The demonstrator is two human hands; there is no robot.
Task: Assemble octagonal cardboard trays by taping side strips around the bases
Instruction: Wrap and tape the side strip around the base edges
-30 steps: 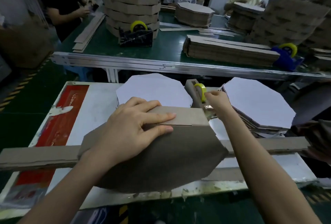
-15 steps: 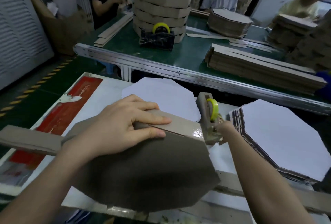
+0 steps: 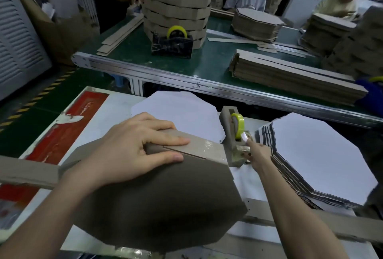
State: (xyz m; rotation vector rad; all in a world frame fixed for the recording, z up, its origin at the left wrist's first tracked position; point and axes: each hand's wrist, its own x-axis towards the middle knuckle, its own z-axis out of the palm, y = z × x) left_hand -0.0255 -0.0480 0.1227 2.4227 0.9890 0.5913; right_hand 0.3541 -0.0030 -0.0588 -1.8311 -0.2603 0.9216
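Pressing side strip (image 3: 200, 147) onto tilted base (image 3: 165, 198): left hand (image 3: 128, 149), fingers straight. Right hand (image 3: 257, 154) at tape dispenser (image 3: 227, 132); grip hidden, cannot tell

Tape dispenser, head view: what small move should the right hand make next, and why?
Probably pull off a short length of tape. The right hand is at the loose end on the tape dispenser, while the left hand presses the side strip against the base.
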